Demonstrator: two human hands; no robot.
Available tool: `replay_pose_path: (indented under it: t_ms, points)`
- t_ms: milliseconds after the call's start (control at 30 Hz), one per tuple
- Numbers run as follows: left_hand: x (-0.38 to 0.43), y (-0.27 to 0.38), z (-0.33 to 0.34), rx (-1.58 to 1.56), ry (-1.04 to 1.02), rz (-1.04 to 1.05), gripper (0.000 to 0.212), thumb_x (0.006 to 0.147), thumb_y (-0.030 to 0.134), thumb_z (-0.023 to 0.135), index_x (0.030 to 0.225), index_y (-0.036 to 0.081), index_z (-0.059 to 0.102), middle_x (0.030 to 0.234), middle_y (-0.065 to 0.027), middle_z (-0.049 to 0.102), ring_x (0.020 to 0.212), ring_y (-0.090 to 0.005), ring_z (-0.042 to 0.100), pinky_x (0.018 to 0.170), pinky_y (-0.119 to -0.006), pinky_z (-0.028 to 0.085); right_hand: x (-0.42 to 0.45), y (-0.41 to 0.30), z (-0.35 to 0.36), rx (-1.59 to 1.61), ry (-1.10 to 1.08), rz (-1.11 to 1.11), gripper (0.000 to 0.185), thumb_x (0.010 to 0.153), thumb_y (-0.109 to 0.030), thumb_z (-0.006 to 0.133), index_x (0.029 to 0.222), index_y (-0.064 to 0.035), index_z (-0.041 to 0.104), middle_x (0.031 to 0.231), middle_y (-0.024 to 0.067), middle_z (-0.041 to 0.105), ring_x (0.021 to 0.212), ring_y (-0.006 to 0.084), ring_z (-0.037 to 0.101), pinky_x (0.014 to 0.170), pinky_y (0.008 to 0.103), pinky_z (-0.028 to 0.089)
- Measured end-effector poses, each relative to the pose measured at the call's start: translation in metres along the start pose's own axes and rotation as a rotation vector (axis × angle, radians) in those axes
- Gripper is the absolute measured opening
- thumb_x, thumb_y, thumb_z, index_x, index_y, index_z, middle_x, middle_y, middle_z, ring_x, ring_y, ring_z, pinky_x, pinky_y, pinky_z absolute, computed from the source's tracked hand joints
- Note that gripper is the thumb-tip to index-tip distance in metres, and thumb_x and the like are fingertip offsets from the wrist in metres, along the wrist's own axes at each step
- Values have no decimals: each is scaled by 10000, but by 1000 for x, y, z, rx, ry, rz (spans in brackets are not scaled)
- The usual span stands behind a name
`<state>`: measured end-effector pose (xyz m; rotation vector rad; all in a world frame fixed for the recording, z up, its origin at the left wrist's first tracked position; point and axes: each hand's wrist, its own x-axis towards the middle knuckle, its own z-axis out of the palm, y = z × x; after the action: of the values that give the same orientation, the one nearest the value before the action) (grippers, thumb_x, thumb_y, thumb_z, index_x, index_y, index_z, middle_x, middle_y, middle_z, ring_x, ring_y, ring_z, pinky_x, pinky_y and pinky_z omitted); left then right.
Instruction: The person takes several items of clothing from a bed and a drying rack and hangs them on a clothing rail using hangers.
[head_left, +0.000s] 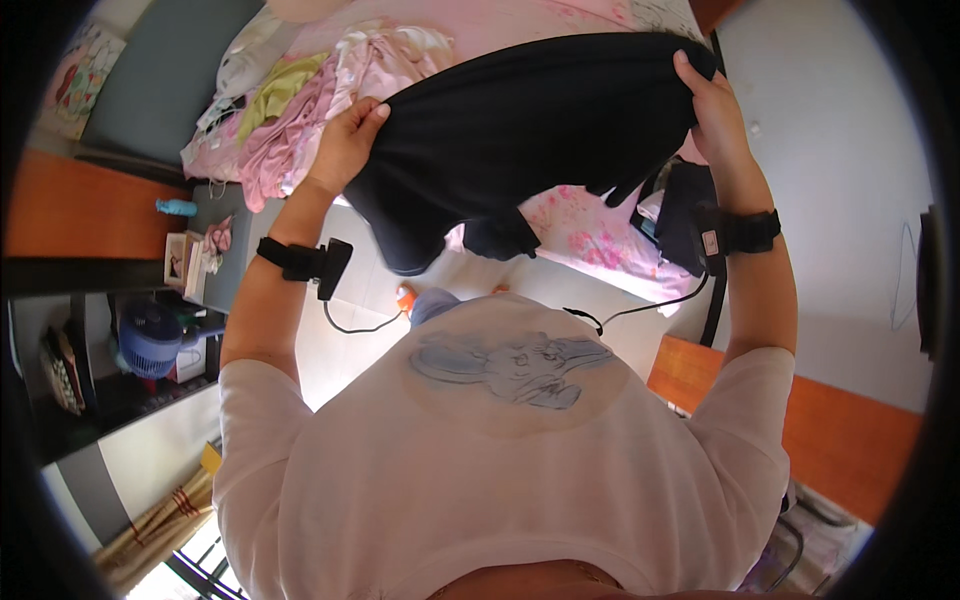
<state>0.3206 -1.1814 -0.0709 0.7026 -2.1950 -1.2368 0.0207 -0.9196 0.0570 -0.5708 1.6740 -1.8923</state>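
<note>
A black cloth garment (525, 127) hangs stretched between my two hands, above the near edge of a bed with a pink floral sheet (592, 232). Pinched between thumb and fingers of my left hand (352, 142) is its left upper corner. My right hand (709, 105) grips the upper right end, with the thumb lying on the cloth. The garment's lower edge droops unevenly; which kind of garment it is, I cannot tell. Past my left hand, a pile of pink clothes (292, 127) and a yellow-green cloth (281, 86) lie on the bed.
Dark folded clothes (682, 217) rest on the bed's right side, beyond my right forearm. At the left are a blue fan (150, 337) on a black shelf, a light-blue bottle (176, 207) and a picture frame (176, 259). Cables run from both wrist straps.
</note>
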Motion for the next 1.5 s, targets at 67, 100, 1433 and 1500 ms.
replay_pose_path:
  t_ms: [67,100,1433,1500]
  points:
    - [0,13,-14,21,2,-18,235,881,244,557,841,14,588,718,33,504,689,-55,417,649,-202,366,17,4,-3,-75,-44,24,332,828,-198,621,1111,-45,541,1056,93,596,955,187,575,815,332,472]
    - [-2,20,-19,29,20,-30,235,881,244,557,841,14,588,718,33,504,689,-55,417,649,-202,366,21,2,5,-71,-66,28,332,828,-198,621,1111,-45,541,1056,93,596,955,187,575,815,332,472]
    - [-30,35,-45,-326,-283,-180,446,868,369,554,1171,47,494,996,-65,560,923,-144,551,778,-268,456,-61,79,156,221,-439,46,312,898,-161,518,1169,-6,512,1130,13,522,1019,71,476,870,216,381]
    - [-41,66,-22,-588,-334,-226,534,865,455,516,1197,39,473,1027,-74,551,942,-157,543,803,-273,450,-62,104,165,-38,-571,-165,289,892,-149,513,1125,23,515,1250,61,437,1112,118,425,925,250,340]
